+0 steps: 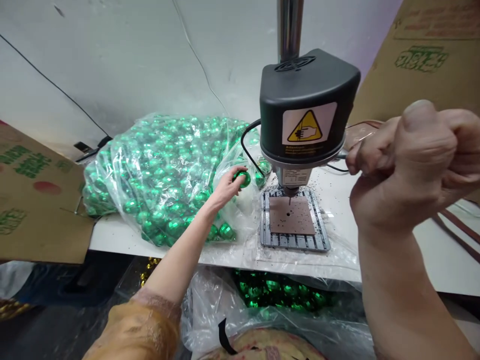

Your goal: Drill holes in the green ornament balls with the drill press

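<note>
My left hand is closed around a shiny green faceted ball, just left of a small bench drill press. On the right, my right hand is curled into a fist beside the drill head. A short stub of the press's lever runs toward its fingers, which hide the rest. Below the chuck, the drill bit points down at a brown square board with a dark hole. That board lies on the slotted metal base, strewn with dark chips.
A big clear bag of green balls fills the table's left side. More green balls sit in plastic below the table edge. Cardboard flaps stand at left and right. A black cable loops beside the drill head.
</note>
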Motion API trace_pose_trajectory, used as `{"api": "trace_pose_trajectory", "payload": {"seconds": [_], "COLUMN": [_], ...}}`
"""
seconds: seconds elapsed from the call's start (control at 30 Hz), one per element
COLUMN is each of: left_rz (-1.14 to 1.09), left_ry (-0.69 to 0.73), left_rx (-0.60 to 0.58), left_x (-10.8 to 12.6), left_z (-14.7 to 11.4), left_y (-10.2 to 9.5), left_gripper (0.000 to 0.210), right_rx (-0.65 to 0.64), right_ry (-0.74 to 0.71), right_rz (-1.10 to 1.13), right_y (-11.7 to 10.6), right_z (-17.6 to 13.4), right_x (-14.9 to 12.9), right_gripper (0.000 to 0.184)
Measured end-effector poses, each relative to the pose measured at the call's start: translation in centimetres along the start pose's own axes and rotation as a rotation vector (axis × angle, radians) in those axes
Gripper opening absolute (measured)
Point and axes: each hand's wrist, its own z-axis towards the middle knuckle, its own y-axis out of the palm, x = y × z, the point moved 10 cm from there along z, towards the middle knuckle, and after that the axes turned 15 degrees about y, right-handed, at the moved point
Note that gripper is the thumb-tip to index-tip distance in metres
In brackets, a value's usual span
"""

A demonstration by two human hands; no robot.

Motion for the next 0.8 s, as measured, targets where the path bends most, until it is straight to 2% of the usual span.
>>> {"api": "trace_pose_trajectory", "payload": {"seconds": [0.1,0.17,0.23,0.33,0.43,0.63,0.8], "left_rz": [-0.542,-0.729,-0.806,-0.805,-0.741,-0.540,-0.504], "left_ry": [-0.145,-0.197,-0.223,-0.248,-0.237,-0.078,0.025], "left_rx": [0.049,0.053,0.051,0.042,0.057,0.008,-0.104], "left_x": [0.3,0.6,0.5,-0.3,-1.0,-0.4,-0.2], "left_z": [-1.7,-2.8,-3.8,-5.0,-5.7,-6.0,-5.6], "left_y": [2.6,4.5,6.3,8.3,9.1,9.4,11.2], "left_gripper": [0.042,0.047,0.049,0.053,0.057,0.062,0.060], "right_rx": [0.006,0.010,0.021,0.024,0.010,0.000,-0.020], "right_ry": [-0.002,0.003,0.005,0.018,0.018,-0.001,0.000], "right_rz": [0.000,-0.022,-0.058,-0.071,-0.059,-0.061,-0.051], "right_y": [0.0,0.0,-0.2,-0.3,-0.2,0.3,0.3], "right_z": [0.0,0.0,0.0,0.0,0.0,-0.1,-0.1], "right_x": [0.0,0.0,-0.1,0.1,0.2,0.0,0.1], "right_gripper": [0.046,0.046,0.048,0.048,0.047,0.048,0.048]}}
